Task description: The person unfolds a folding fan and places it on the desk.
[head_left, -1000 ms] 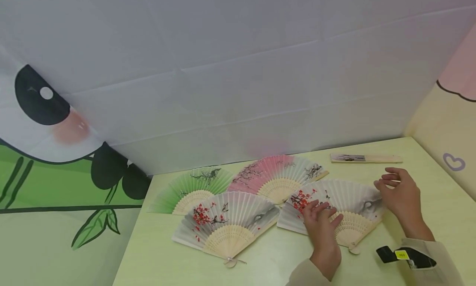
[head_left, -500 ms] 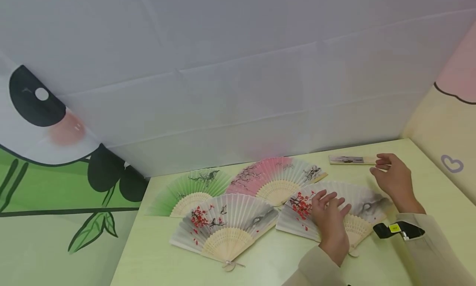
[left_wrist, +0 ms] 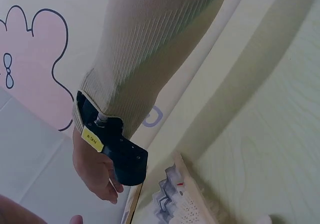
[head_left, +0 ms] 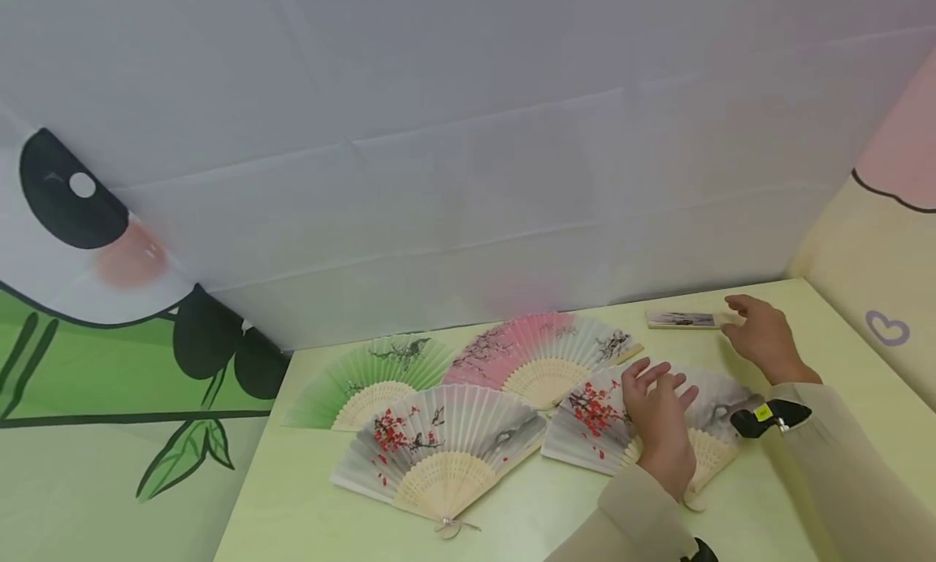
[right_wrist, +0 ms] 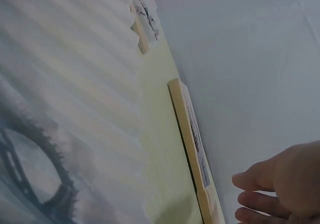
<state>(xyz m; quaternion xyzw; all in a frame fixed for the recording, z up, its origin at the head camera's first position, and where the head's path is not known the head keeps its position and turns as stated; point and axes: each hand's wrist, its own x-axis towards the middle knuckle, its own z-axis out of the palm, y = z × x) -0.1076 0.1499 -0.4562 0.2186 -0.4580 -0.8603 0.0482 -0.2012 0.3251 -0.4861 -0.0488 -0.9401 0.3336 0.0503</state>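
A folded hand fan (head_left: 682, 320) with a dark printed pattern lies at the back right of the table. My right hand (head_left: 762, 339) hovers by its right end, hiding that part. In the right wrist view, a gap shows between the fingers (right_wrist: 255, 179) and the folded fan (right_wrist: 186, 134). My left hand (head_left: 661, 424), fingers loosely bent and holding nothing, is over a spread white fan (head_left: 581, 428) with red blossoms and covers its middle. The left wrist view catches part of the left hand (left_wrist: 17, 211) at the lower left.
Further left lie another spread white blossom fan (head_left: 446, 456), a pink spread fan (head_left: 504, 351) and a green spread fan (head_left: 395, 367). White cloth (head_left: 475, 180) rises behind the table (head_left: 292, 497); a cream printed wall (head_left: 892, 261) stands at the right.
My right hand has moved back and slightly left, from beside the right-hand white fan to the folded fan's right end. My left hand has shifted right and a little back above the white fan.
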